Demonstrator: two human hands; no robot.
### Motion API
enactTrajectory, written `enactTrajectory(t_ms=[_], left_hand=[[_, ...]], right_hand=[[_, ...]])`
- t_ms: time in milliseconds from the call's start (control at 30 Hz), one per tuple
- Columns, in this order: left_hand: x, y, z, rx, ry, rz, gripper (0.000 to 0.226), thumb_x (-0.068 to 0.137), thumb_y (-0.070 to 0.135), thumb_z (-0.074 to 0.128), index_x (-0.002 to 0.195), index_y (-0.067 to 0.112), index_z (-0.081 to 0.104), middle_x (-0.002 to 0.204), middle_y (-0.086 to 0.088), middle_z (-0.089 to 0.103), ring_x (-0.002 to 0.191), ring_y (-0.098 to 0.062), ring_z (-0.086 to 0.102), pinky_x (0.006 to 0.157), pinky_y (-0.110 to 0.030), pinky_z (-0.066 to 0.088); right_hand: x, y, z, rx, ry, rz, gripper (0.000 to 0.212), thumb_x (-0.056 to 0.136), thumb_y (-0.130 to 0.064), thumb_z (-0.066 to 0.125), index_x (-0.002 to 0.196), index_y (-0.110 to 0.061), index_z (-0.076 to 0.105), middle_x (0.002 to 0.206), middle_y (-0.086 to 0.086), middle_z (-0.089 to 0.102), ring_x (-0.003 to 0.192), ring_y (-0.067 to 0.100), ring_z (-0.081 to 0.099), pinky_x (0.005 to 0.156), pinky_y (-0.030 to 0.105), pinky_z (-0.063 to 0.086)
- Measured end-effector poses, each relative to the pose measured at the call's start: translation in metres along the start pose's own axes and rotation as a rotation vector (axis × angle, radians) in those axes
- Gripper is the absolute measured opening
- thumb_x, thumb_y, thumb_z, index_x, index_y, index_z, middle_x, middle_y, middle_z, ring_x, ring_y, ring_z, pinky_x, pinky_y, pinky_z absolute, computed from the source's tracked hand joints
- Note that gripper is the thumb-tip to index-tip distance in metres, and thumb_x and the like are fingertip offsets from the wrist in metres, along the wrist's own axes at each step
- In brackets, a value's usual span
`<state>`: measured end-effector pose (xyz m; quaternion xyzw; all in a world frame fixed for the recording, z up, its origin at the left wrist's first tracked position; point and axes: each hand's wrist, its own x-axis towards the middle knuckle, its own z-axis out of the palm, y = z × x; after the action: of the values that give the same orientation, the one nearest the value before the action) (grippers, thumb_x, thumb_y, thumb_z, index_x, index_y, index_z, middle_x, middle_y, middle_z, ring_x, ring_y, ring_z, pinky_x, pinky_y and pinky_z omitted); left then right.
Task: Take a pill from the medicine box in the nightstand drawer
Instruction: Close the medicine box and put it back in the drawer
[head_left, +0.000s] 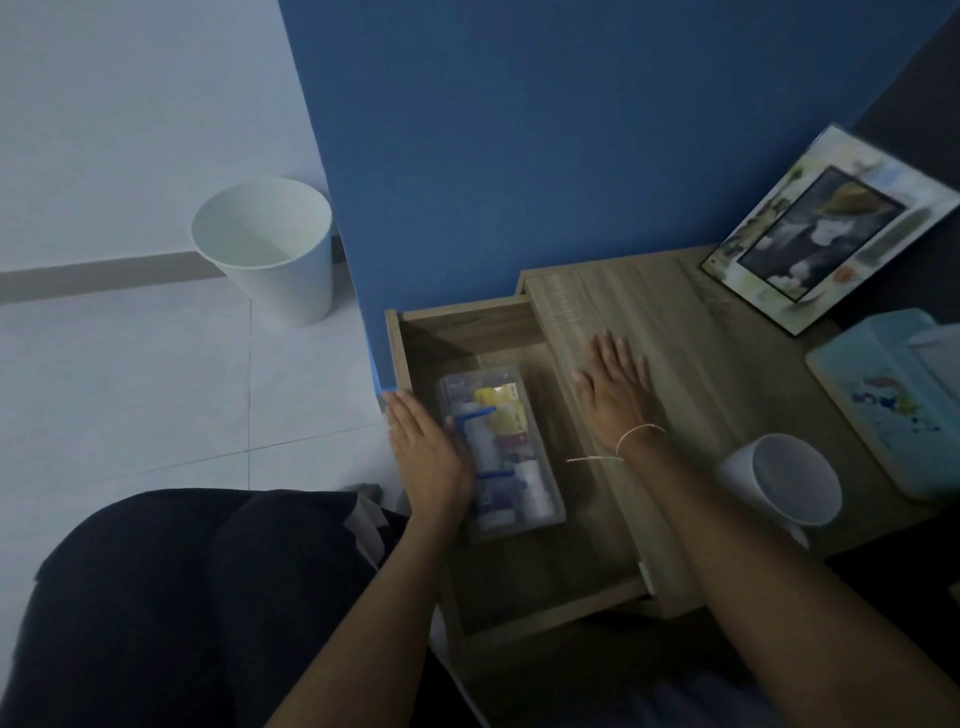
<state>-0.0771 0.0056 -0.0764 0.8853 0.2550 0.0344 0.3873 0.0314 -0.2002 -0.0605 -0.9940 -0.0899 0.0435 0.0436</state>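
Observation:
The wooden nightstand drawer (457, 332) is pulled open to the left. Inside it lies a clear plastic medicine box (506, 447) with blue clips, holding small packets and bottles. My left hand (426, 452) is flat, fingers together, over the drawer's left wall and touching the box's left side; it grips nothing that I can see. My right hand (618, 389) rests flat and spread on the nightstand top (691, 332), right of the drawer. A thin string bracelet (636, 434) circles the right wrist.
On the nightstand top stand a white mug (789, 478), a pale blue box (893, 400) and a leaning picture frame (826, 228). A white waste bin (270, 244) stands on the tiled floor beside the blue wall (519, 130). My dark-clothed lap (182, 597) fills the lower left.

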Motion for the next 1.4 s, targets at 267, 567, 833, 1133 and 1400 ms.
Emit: enactTrajectory(t_ms=[267,567,833,1133,1400], left_hand=[[0.007,0.014,0.009,-0.307,0.049,-0.123,0.077,0.097,0.028,0.048,0.152,0.012,-0.003,0.163,-0.009,0.003,0.150,-0.023,0.005,0.122,-0.038,0.008],[0.003,0.036,0.035,-0.371,0.000,-0.110,0.078,0.092,0.018,0.049,0.152,0.015,0.000,0.163,-0.005,0.007,0.149,-0.018,0.010,0.119,-0.031,0.012],[0.002,0.052,0.057,-0.483,-0.204,-0.050,0.065,0.094,0.012,0.040,0.152,0.021,0.010,0.151,-0.004,0.036,0.097,0.030,0.046,0.061,0.014,0.030],[0.006,0.073,0.067,-0.523,-0.414,-0.063,0.052,0.094,0.006,0.033,0.145,0.013,0.036,0.149,-0.008,0.043,0.139,-0.022,0.039,0.107,-0.022,0.027],[0.010,0.079,0.073,-0.651,-0.508,-0.135,0.057,0.088,-0.007,0.032,0.142,0.012,0.041,0.145,-0.011,0.047,0.134,-0.021,0.045,0.116,-0.040,0.033]], right_hand=[[0.002,0.005,0.011,0.052,0.103,-0.003,0.061,0.096,-0.045,0.011,0.150,-0.017,0.016,0.159,0.002,0.017,0.148,0.017,0.008,0.121,0.042,0.003],[-0.001,0.003,0.008,0.068,0.101,0.006,0.054,0.100,-0.036,0.022,0.150,-0.017,0.014,0.160,0.001,0.013,0.148,0.014,0.004,0.121,0.041,0.003],[-0.002,0.003,0.008,0.084,0.110,-0.017,0.056,0.099,-0.040,0.016,0.150,-0.018,0.011,0.160,0.001,0.014,0.148,0.015,0.005,0.121,0.041,0.001],[-0.003,-0.002,0.005,0.079,0.111,0.009,0.055,0.100,-0.037,0.023,0.151,-0.018,0.015,0.160,0.000,0.014,0.148,0.014,0.005,0.121,0.040,0.001],[-0.002,-0.001,0.005,0.092,0.102,0.011,0.055,0.100,-0.037,0.022,0.151,-0.018,0.015,0.161,0.000,0.014,0.148,0.014,0.003,0.121,0.040,0.000]])
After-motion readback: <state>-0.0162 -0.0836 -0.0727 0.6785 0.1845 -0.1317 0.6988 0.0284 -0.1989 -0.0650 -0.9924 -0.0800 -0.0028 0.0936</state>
